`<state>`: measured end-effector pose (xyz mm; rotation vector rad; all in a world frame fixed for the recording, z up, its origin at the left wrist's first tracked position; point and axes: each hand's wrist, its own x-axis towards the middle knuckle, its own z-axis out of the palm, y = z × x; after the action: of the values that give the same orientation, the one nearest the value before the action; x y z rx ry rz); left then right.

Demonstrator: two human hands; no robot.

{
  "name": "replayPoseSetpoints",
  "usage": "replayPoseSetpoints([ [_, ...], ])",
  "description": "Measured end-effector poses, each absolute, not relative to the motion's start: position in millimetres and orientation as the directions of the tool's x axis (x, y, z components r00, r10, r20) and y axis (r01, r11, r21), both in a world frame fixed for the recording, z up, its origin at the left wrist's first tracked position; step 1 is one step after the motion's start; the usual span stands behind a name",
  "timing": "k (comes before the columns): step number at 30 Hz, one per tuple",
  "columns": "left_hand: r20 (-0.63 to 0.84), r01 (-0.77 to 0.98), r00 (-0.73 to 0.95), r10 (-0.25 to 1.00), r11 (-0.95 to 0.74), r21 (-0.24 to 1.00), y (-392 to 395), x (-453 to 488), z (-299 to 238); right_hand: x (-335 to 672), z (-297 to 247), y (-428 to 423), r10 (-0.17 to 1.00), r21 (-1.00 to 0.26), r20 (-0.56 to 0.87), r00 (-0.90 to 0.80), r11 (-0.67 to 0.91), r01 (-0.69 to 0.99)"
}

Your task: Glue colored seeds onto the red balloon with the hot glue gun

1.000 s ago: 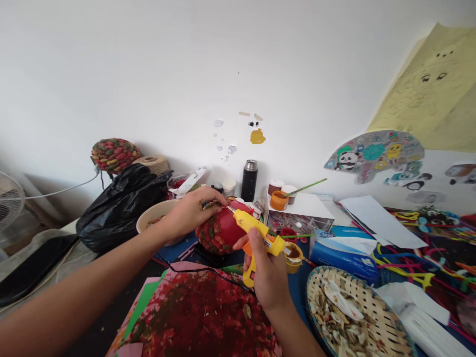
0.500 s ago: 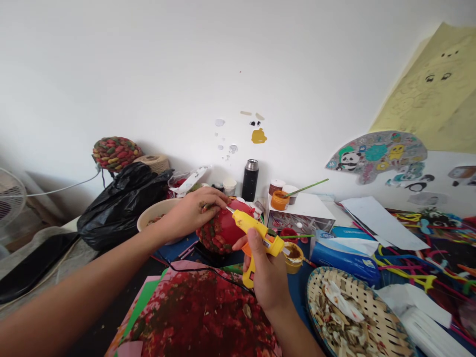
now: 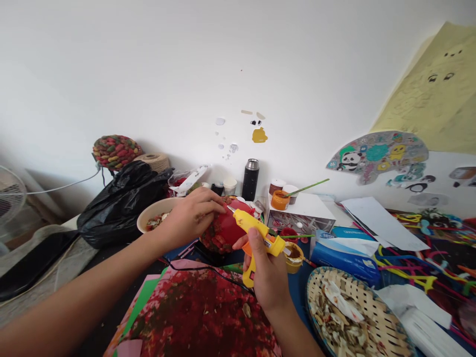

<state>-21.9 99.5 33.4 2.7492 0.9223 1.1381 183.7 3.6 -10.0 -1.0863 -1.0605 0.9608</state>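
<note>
My right hand grips a yellow hot glue gun, its metal nozzle pointing left at a red ball-like form. Dark red and green shell-like pieces cover the form's lower left part; smooth red surface shows beside them. My left hand lies against the form's upper left side, fingers bent and close together, fingertips near the nozzle. Whatever the fingertips pinch is hidden. Behind the left wrist, a cream bowl holds small coloured pieces. Below, a paint-stained red sheet covers the table front, with the gun's black cord across it.
A woven basket of pale shell-like pieces stands at right, near a blue tissue pack. Paint jars, one an orange jar with a brush, and a black flask stand behind. A black plastic bag sits at left.
My left hand has shifted slightly left and up along the form, turning so its back faces up more, uncovering more of the bowl's contents. The glue gun has hardly moved.
</note>
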Motion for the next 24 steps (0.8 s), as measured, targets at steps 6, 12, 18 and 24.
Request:
replayPoseSetpoints([
  [6,0.641,0.523,0.598,0.481,-0.84,0.143,102.8,-23.3,25.8,182.1,-16.3,4.0,0.954,-0.973,0.183,0.237,0.211,-0.096],
  [12,0.639,0.502,0.595,0.487,-0.846,0.177,100.2,-25.6,25.1,181.6,-19.9,3.8,0.959,-0.974,0.179,0.222,0.204,-0.096],
  [18,0.691,0.5,0.569,0.446,-0.855,0.141,98.7,-30.0,23.9,182.8,-16.8,1.0,0.961,-0.98,0.157,0.228,0.181,-0.088],
  [24,0.717,0.481,0.579,0.388,-0.873,0.084,97.6,-37.9,16.1,183.8,-17.4,0.9,0.962,-0.985,0.143,0.231,0.161,-0.063],
])
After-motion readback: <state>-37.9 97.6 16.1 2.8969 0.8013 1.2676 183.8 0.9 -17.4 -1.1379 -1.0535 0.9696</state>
